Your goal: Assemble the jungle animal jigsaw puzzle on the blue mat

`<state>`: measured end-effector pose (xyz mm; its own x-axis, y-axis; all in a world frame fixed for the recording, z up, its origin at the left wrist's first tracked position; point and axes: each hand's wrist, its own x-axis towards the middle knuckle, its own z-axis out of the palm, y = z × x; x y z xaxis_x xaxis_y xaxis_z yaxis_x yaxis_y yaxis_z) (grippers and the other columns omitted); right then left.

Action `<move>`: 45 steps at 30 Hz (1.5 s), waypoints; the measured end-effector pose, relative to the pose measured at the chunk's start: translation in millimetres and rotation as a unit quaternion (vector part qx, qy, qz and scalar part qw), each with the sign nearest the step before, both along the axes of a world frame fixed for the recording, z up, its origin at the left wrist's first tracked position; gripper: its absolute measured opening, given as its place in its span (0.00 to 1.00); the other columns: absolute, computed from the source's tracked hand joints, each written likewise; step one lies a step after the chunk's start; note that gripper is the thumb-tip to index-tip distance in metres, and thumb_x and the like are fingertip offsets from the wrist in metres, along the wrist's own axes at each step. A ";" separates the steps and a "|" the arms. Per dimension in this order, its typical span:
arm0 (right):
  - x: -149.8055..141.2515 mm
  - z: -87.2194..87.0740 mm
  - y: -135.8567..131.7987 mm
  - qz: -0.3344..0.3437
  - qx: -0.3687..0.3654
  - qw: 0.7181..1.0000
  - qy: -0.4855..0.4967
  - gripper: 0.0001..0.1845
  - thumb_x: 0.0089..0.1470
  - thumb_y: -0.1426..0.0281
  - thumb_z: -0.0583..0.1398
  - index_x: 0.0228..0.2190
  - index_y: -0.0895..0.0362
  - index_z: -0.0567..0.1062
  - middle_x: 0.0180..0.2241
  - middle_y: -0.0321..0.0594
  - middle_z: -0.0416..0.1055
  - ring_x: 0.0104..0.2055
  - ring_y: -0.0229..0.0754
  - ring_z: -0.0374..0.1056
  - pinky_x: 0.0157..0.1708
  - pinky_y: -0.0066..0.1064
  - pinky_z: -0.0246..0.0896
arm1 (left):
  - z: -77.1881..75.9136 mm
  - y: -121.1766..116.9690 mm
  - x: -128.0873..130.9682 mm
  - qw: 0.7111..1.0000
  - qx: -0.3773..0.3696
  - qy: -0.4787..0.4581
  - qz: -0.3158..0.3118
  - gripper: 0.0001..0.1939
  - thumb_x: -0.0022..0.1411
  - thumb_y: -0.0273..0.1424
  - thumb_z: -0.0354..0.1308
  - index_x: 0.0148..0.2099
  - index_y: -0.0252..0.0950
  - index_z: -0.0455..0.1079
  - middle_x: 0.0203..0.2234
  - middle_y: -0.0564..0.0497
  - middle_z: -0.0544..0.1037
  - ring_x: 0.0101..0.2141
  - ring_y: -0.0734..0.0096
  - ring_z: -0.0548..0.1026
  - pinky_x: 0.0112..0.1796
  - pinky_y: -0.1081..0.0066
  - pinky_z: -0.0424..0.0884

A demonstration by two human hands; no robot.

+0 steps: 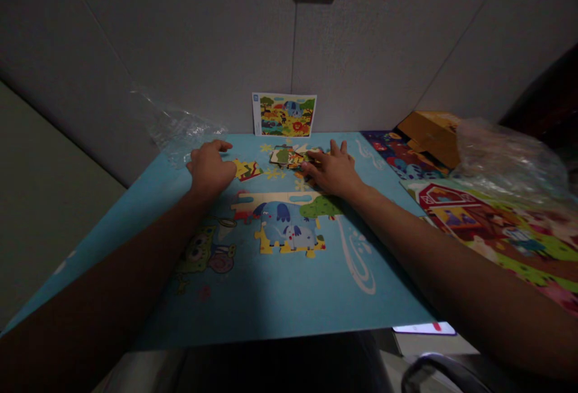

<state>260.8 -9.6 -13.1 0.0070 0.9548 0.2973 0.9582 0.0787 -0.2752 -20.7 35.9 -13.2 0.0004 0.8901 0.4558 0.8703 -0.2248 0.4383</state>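
My left hand (210, 165) is at the far left part of the blue table, thumb and index finger apart. Its thumb lies at the edge of a few loose jigsaw pieces (248, 170), yellow, red and green. My right hand (335, 171) has its fingers spread, and its fingertips rest on a small heap of jigsaw pieces (283, 156); some of the heap is hidden under the hand. Closer to me lies a partly joined jigsaw puzzle (289, 227) with two blue elephants, a green treetop and yellow ground. A picture card (285, 115) leans upright on the wall behind.
The blue tabletop (280, 303) carries printed cartoon figures. Clear plastic wrap (185, 131) lies at the back left. On the right are an open orange box (428, 137), more plastic wrap (510, 155) and a farm picture sheet (506, 230). A phone (424, 328) shows below the table's edge.
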 end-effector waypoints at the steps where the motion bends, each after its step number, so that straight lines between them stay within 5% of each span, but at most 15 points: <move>1: -0.2 0.3 -0.3 -0.002 0.003 1.000 0.003 0.27 0.64 0.50 0.55 0.56 0.49 0.77 0.68 0.55 0.57 0.71 0.77 0.42 0.59 0.73 0.47 | 2.1 -3.1 2.7 0.999 -0.019 0.023 0.032 0.28 0.46 0.28 0.58 0.53 0.38 0.73 0.49 0.36 0.79 0.53 0.31 0.72 0.50 0.32 0.67; 6: -2.2 2.6 -1.1 0.009 0.056 0.998 0.038 0.27 0.67 0.53 0.51 0.53 0.53 0.80 0.70 0.53 0.54 0.73 0.71 0.41 0.63 0.68 0.45 | 6.9 -10.3 13.2 0.990 -0.093 0.103 0.038 0.31 0.47 0.38 0.63 0.56 0.36 0.73 0.51 0.32 0.77 0.53 0.27 0.72 0.51 0.32 0.67; 11: -0.2 8.7 -0.6 0.022 0.130 0.989 0.067 0.26 0.69 0.59 0.48 0.48 0.57 0.82 0.60 0.52 0.69 0.66 0.60 0.58 0.63 0.55 0.53 | 6.5 -4.9 9.0 0.989 -0.102 0.106 -0.002 0.32 0.49 0.38 0.63 0.58 0.35 0.73 0.47 0.35 0.80 0.48 0.38 0.77 0.49 0.45 0.73; 18: -6.5 19.6 -8.8 0.107 0.102 0.986 0.075 0.23 0.68 0.64 0.50 0.49 0.58 0.81 0.44 0.48 0.81 0.49 0.52 0.73 0.54 0.42 0.60 | 16.6 -10.2 11.2 0.993 -0.070 0.088 0.023 0.32 0.53 0.41 0.62 0.59 0.30 0.73 0.44 0.34 0.81 0.44 0.44 0.79 0.47 0.52 0.74; 25: -13.3 21.5 -15.6 0.178 0.087 0.978 0.071 0.23 0.65 0.64 0.51 0.53 0.57 0.79 0.40 0.45 0.81 0.43 0.48 0.73 0.50 0.39 0.60 | 22.3 -15.3 9.2 0.997 0.004 0.065 0.045 0.16 0.63 0.40 0.54 0.43 0.39 0.79 0.33 0.45 0.84 0.40 0.50 0.80 0.47 0.56 0.73; 33: -11.6 19.4 -14.7 0.184 0.090 0.977 0.058 0.23 0.64 0.65 0.52 0.54 0.57 0.79 0.41 0.46 0.81 0.43 0.50 0.74 0.50 0.43 0.60 | 26.5 -14.5 1.1 0.995 0.033 0.036 0.088 0.17 0.68 0.36 0.48 0.40 0.37 0.78 0.34 0.40 0.81 0.40 0.47 0.78 0.48 0.49 0.69; 40: -13.1 17.6 -17.5 0.316 0.074 0.942 0.081 0.31 0.62 0.68 0.53 0.65 0.59 0.66 0.49 0.46 0.80 0.51 0.50 0.73 0.56 0.45 0.60 | 21.7 -24.3 20.9 0.982 0.154 -0.005 -0.109 0.16 0.71 0.37 0.48 0.40 0.38 0.75 0.33 0.47 0.81 0.37 0.61 0.78 0.47 0.61 0.72; 45: -12.5 16.9 -16.1 0.335 0.067 0.939 0.033 0.27 0.58 0.68 0.54 0.56 0.58 0.76 0.50 0.49 0.77 0.52 0.52 0.70 0.53 0.46 0.63 | 18.3 -31.7 33.1 0.930 0.221 0.010 -0.295 0.13 0.71 0.34 0.52 0.40 0.36 0.77 0.37 0.47 0.84 0.40 0.66 0.80 0.46 0.65 0.76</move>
<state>248.4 -25.7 3.8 -0.5588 0.7056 0.4357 0.6627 0.6958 -0.2770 12.4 4.2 5.1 0.4415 0.4589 0.7710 0.5461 -0.8193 0.1750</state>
